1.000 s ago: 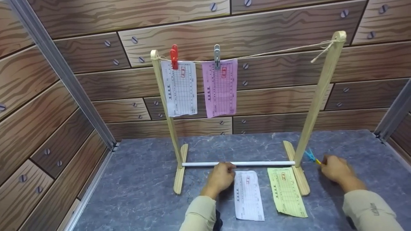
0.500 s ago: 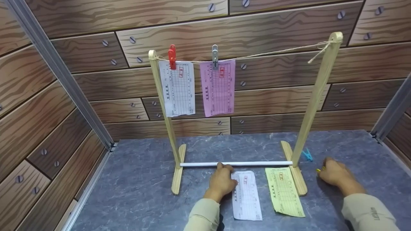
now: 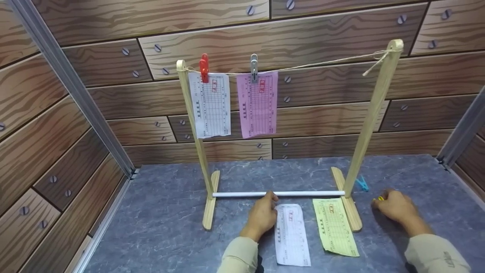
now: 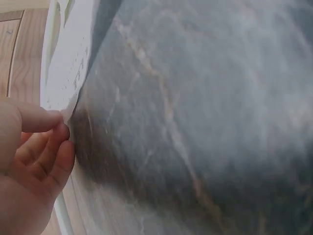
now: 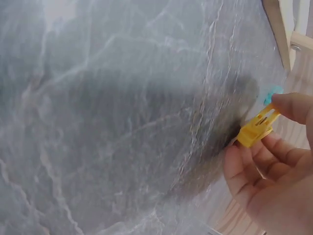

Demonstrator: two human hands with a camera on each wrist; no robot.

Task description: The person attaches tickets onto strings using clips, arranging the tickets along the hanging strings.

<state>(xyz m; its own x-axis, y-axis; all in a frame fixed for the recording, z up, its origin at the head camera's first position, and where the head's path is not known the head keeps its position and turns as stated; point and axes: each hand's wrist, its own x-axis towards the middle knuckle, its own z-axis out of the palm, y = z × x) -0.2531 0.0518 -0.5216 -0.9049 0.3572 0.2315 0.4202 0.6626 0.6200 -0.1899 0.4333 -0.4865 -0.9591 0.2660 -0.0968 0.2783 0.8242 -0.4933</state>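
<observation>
My left hand [image 3: 261,214] pinches the top-left corner of a white printed slip [image 3: 292,235] lying on the table; in the left wrist view its thumb and fingertips meet at the edge of the paper [image 4: 73,58]. At the right, my right hand [image 3: 398,206] holds a yellow clothespin [image 5: 254,131] between thumb and fingers, mostly hidden in the head view. A blue clothespin [image 3: 362,184] lies just beyond that hand. Between the hands is a yellow-green slip [image 3: 335,227]. A red clothespin [image 3: 204,68] and a grey one [image 3: 254,68] clip a white slip [image 3: 212,106] and a pink slip [image 3: 258,106] to the string.
A wooden stand has a left post [image 3: 195,132], a taller-looking right post [image 3: 373,121] and a white crossbar [image 3: 303,193] low between them. A string [image 3: 326,62] runs between the post tops. Wood-patterned walls [image 3: 322,41] enclose the marbled table [image 3: 159,220].
My right hand has drawn the yellow clothespin away from the blue one and turned it. My left hand has closed on the white slip's corner, and the slip has shifted slightly towards me.
</observation>
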